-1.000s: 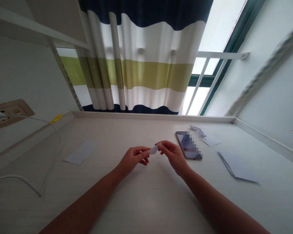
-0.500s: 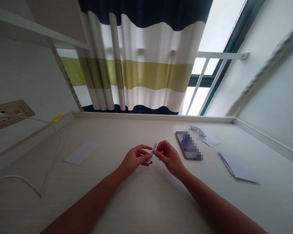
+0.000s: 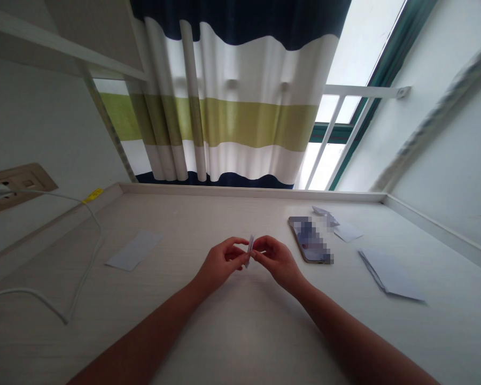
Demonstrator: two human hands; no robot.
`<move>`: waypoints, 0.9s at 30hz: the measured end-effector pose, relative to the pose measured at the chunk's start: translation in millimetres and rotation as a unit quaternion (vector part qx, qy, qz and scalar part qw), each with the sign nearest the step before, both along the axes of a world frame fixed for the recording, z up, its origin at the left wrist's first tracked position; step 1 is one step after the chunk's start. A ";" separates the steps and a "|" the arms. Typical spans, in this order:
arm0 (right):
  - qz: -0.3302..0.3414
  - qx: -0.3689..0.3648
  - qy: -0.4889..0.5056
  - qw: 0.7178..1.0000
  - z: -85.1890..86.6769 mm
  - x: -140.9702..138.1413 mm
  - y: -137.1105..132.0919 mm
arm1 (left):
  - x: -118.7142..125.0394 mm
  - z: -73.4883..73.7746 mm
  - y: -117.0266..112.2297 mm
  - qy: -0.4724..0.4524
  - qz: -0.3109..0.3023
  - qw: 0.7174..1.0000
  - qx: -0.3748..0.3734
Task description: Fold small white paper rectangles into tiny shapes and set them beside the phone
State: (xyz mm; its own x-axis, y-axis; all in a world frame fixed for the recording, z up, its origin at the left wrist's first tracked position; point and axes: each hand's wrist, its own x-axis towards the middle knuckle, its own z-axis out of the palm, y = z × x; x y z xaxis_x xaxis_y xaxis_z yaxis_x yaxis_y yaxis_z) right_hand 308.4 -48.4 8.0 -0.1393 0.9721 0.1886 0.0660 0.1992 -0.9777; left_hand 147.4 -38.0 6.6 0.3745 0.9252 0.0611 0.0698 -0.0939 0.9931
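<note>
- Head view: left hand [image 3: 222, 263] and right hand [image 3: 278, 262] both pinch a small folded paper strip [image 3: 249, 250], upright between their fingertips.
- Strip is tiny; a loosened pinch could drop it onto the desk [image 3: 184, 224].
- Phone [image 3: 310, 240] just beyond right hand; folded paper [image 3: 388, 274] farther right; paper sheet [image 3: 134, 250] left of left hand.

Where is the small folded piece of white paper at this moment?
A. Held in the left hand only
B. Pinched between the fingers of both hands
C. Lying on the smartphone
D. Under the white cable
B: the small folded white paper stands between the left hand and the right hand, pinched by both.
</note>
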 end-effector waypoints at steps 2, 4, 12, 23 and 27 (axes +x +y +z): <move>0.000 0.010 -0.003 1.000 -0.9 -0.2 -0.2 | 0.5 0.7 -0.5 0.009 0.004 1.000 0.012; 0.001 0.018 -0.007 1.000 -1.5 -0.4 -0.5 | 1.2 1.8 -1.1 0.017 0.011 1.000 0.020; -0.036 0.093 -0.102 0.990 -1.0 -1.6 -3.7 | 2.3 0.0 -2.3 0.036 0.024 0.998 0.045; -0.056 0.101 -0.114 0.987 -2.7 -5.2 -6.0 | 5.2 -1.2 -3.3 0.027 0.023 0.998 0.052; -0.096 0.079 -0.117 0.985 -4.8 -7.0 -5.6 | 9.4 -0.1 -8.3 0.033 0.026 0.998 0.056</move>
